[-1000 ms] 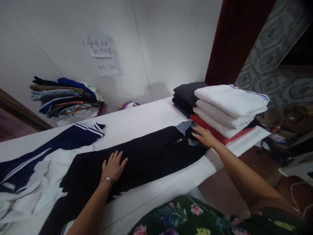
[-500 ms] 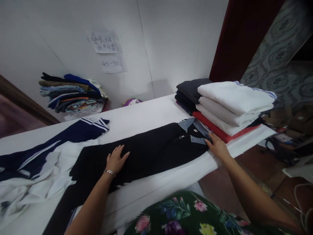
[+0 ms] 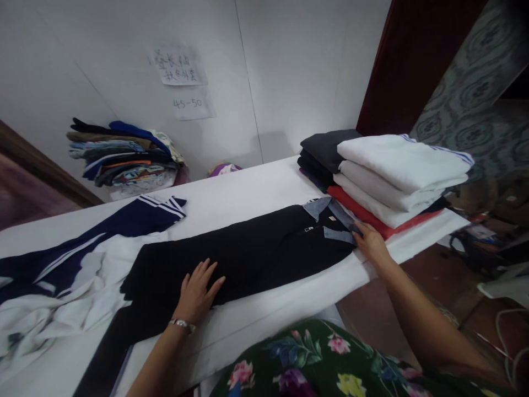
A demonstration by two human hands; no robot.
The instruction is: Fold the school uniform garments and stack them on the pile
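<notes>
A black long-sleeved shirt (image 3: 256, 251) with a grey-blue denim collar (image 3: 318, 208) lies lengthwise on the white table, folded narrow, its collar end toward the right. My left hand (image 3: 199, 292) rests flat on the shirt near its lower end, fingers spread. At the collar end, my right hand (image 3: 371, 241) pinches the edge of the denim collar between thumb and fingers. One black sleeve hangs out toward the table's front left. Beside the hem, a crumpled white garment (image 3: 88, 281) and a navy garment with white stripes (image 3: 119, 231) lie partly overlapping.
Folded clothes (image 3: 405, 165) are stacked at the right, white on top and red below, against a dark pile (image 3: 326, 151). Another mixed clothes stack (image 3: 124, 154) stands behind on the left. Handwritten paper signs (image 3: 177, 66) hang on the wall behind the white table (image 3: 248, 184).
My left hand has slid slightly toward the shirt's near edge, smoothing flat over the near side. My right hand stays at the collar, its fingers now closed more tightly on the edge.
</notes>
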